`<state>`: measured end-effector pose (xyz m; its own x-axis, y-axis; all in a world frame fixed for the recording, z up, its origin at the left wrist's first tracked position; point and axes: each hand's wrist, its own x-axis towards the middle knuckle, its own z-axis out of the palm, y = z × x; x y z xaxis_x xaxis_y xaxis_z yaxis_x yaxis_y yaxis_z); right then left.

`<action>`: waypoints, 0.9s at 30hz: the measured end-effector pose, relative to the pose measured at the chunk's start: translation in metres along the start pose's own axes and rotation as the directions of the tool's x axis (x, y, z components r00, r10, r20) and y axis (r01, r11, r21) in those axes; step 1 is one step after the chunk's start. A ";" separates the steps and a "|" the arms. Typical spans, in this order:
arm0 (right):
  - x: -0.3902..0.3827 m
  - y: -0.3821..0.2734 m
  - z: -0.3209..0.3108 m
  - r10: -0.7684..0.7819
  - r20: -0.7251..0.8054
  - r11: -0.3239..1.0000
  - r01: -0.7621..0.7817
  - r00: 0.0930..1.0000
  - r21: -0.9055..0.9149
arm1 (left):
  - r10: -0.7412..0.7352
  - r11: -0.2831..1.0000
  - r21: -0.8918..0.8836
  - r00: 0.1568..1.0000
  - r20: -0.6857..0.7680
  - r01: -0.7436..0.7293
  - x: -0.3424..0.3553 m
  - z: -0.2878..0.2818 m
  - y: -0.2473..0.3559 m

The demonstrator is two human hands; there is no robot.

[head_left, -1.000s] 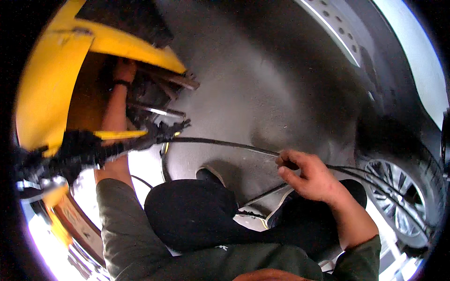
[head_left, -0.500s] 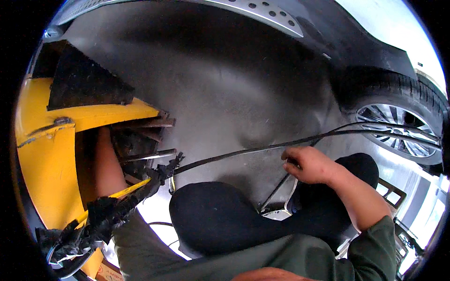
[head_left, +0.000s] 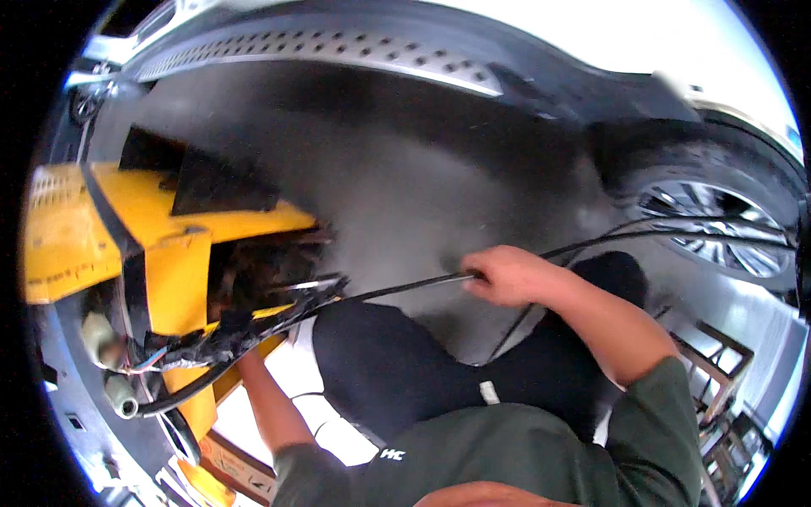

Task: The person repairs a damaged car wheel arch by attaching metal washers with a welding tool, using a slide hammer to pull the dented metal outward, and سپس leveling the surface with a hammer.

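My right hand [head_left: 511, 275] is closed around a long black cable [head_left: 397, 288] stretched across my lap. The cable runs left into a bundle wrapped in ragged black tape [head_left: 228, 338], with a yellow strip and thin coloured wires showing. My left forearm [head_left: 274, 406] reaches up beneath this bundle. The bundle and a yellow machine [head_left: 179, 279] hide the fingers of my left hand. Dark worn metal parts [head_left: 266, 262] sit in the machine's opening, next to the bundle.
A car with a perforated running board [head_left: 363, 52] stands ahead, its wheel [head_left: 714, 224] at the right behind the cable. Black flaps [head_left: 224, 182] lie on the yellow machine. A cardboard box [head_left: 232, 465] is at lower left, a metal frame [head_left: 718, 363] at right.
My right hand has moved left and closed on the cable. My left arm has come out of the machine's opening to below the taped bundle. The view has shifted, showing more of the car.
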<state>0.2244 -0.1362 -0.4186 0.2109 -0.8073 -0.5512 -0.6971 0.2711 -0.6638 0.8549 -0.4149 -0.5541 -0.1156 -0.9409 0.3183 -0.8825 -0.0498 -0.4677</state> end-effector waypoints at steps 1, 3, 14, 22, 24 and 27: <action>0.006 0.011 0.003 -0.033 0.007 0.999 0.033 0.999 0.001 | 0.057 0.977 0.202 0.995 0.082 -0.072 -0.029 -0.027 0.002; 0.012 0.030 0.003 -0.064 0.016 0.998 0.064 0.998 0.013 | 0.102 0.771 0.576 0.945 0.311 -0.273 -0.070 -0.073 -0.004; 0.011 0.095 -0.021 -0.308 -0.191 0.935 0.334 0.932 0.122 | -0.656 0.644 -0.665 0.720 -0.225 0.379 -0.127 -0.211 -0.001; -0.056 0.063 -0.068 -0.309 -0.305 0.854 0.404 0.901 0.329 | -0.583 0.726 -0.622 0.743 -0.328 0.294 -0.078 -0.295 0.022; -0.080 0.062 -0.066 -0.293 -0.383 0.824 0.434 0.876 0.364 | -0.565 0.710 -0.653 0.766 -0.307 0.262 -0.069 -0.300 0.043; -0.121 0.043 -0.075 -0.214 -0.477 0.791 0.438 0.852 0.427 | -0.527 0.697 -0.687 0.797 -0.294 0.208 -0.052 -0.310 0.064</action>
<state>0.1179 -0.0662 -0.3423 0.0021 -0.9963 -0.0864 -0.1668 0.0848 -0.9823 0.6634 -0.2650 -0.3454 0.2394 -0.6254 0.7427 -0.9518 -0.0002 0.3066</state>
